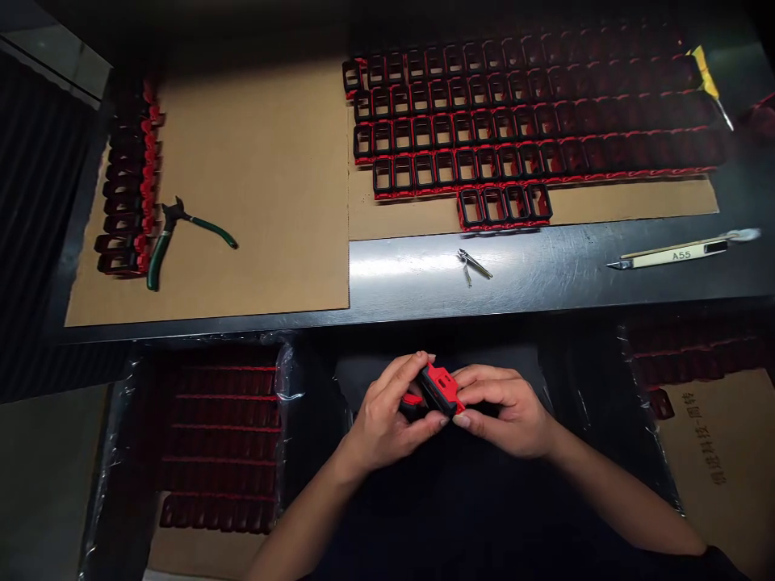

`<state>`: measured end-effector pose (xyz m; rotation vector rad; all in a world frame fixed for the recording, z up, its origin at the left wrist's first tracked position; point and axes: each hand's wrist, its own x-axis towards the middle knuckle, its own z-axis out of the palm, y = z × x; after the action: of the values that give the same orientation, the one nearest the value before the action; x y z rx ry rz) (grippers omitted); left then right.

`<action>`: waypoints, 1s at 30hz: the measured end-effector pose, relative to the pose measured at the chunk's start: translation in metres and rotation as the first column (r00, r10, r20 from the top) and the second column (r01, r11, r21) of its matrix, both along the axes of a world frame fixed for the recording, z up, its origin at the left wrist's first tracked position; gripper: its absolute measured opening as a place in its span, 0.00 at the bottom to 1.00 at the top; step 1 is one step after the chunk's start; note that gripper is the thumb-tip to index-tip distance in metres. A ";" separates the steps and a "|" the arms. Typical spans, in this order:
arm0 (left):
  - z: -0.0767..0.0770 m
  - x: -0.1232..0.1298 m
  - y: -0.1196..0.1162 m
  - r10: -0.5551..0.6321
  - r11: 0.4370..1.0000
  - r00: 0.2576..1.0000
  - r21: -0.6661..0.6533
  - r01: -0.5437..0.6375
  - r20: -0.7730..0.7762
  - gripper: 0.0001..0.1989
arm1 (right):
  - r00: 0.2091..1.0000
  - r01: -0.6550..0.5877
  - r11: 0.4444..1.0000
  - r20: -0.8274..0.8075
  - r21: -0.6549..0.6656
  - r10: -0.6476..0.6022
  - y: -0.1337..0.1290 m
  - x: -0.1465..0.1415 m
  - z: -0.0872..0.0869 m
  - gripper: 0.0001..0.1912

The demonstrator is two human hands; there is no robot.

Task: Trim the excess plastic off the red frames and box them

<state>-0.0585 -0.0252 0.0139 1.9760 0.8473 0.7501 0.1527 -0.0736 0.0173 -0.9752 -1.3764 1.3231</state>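
Note:
Between my hands, in front of the bench edge, is a red and black plastic frame. My left hand has its fingers closed around the black side; a second red bit shows inside that palm, its full shape hidden. My right hand pinches the red end with thumb and fingers. On the bench above lie small nail clippers, nearest to the hands. Many similar black and red frames stand in rows beyond them.
Green-handled cutting pliers rest on the cardboard sheet, beside a column of frames. Right on the bench lie a cream utility knife marked A55 and a yellow-handled tool. Plastic-lined boxes of frames flank my lap.

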 end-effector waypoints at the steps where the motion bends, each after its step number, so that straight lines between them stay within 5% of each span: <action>1: 0.000 0.001 0.000 0.005 1.000 1.000 -0.006 -0.005 -0.007 0.34 | 1.000 0.000 1.000 -0.005 0.003 0.000 0.000 0.000 0.000 0.08; 4: 0.001 0.002 -0.001 0.026 0.999 0.999 -0.026 -0.027 -0.040 0.34 | 1.000 0.025 1.000 -0.015 -0.015 -0.025 0.000 -0.001 0.001 0.06; 7: 0.002 0.002 0.000 0.033 0.999 0.994 -0.039 -0.037 -0.102 0.29 | 0.993 0.069 0.980 -0.086 -0.187 -0.086 0.002 -0.003 0.002 0.05; 11: 0.003 0.002 0.001 0.007 0.996 0.991 -0.087 -0.019 -0.134 0.16 | 0.915 -0.059 0.810 -0.356 -0.583 -0.190 0.006 -0.006 -0.001 0.18; 14: 0.004 0.003 0.001 0.022 0.992 0.989 -0.122 -0.040 -0.144 0.15 | 0.866 -0.116 0.719 -0.424 -0.685 -0.264 0.008 -0.006 -0.002 0.19; 19: 0.010 0.004 0.002 0.090 0.974 0.978 -0.189 -0.125 -0.186 0.13 | 0.867 -0.099 0.784 -0.440 -0.613 -0.234 0.007 -0.005 -0.001 0.15; 26: 0.017 0.006 0.005 -0.040 0.919 0.966 -0.389 -0.066 -0.257 0.11 | 0.882 -0.058 0.742 -0.382 -0.668 -0.275 0.007 -0.006 -0.003 0.15; 30: 0.008 0.005 0.003 0.022 0.940 0.967 -0.325 -0.106 -0.254 0.15 | 0.902 -0.032 0.759 -0.346 -0.651 -0.259 0.006 -0.005 -0.005 0.17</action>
<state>-0.0537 -0.0220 0.0222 1.7586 1.1137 0.3652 0.1473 -0.0676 0.0126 -1.1056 -0.5015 1.8337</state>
